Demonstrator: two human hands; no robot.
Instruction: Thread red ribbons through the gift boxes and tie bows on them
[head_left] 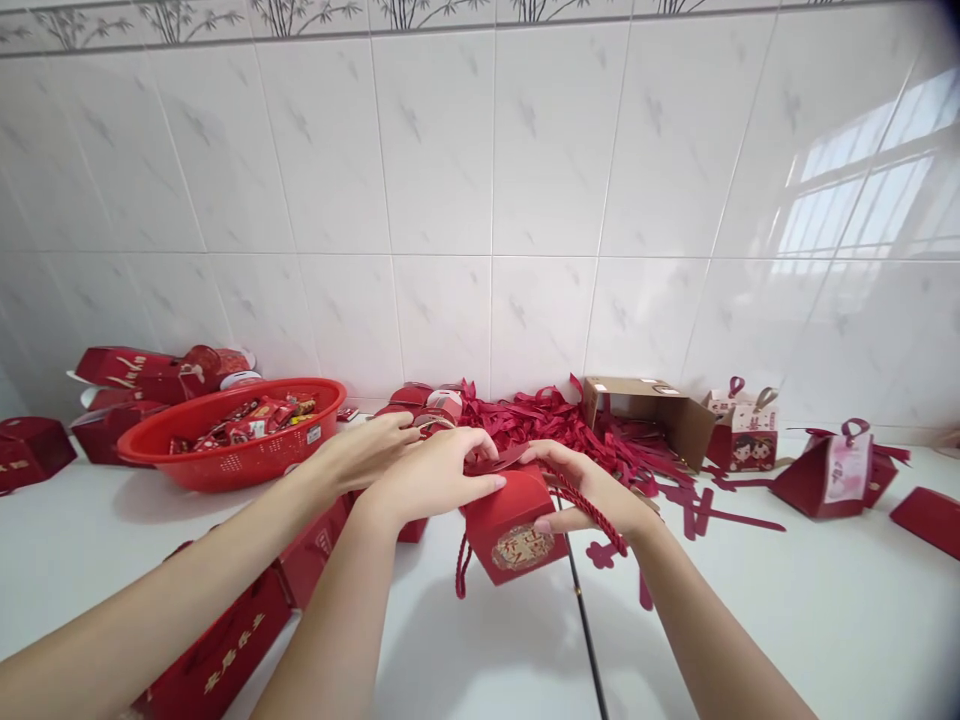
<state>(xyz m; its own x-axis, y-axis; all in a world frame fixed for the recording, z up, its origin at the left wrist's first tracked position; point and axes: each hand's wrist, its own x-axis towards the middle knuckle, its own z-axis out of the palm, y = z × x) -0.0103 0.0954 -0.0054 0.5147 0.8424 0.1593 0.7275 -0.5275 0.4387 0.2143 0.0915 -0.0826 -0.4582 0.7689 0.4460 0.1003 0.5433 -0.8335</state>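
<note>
A small red gift box (517,530) with a gold round print hangs tilted above the white table, between my two hands. My left hand (442,470) is closed at its top flaps, thumb along the upper edge and fingertips partly hidden behind. On the other side my right hand (585,490) grips the box, its thumb on the printed face. A twisted red cord handle (589,510) loops over my right fingers, and another cord dangles at the box's left. Another person's hand (379,450) reaches in from the left, close behind my left wrist, near some red boxes.
A red plastic basket (225,465) of wrapped sweets stands left, with red boxes (124,375) behind it. Red ribbon shreds (517,415) spill beside an open cardboard box (690,425). Finished-looking small boxes (817,475) stand right. A larger red box (225,650) lies front left.
</note>
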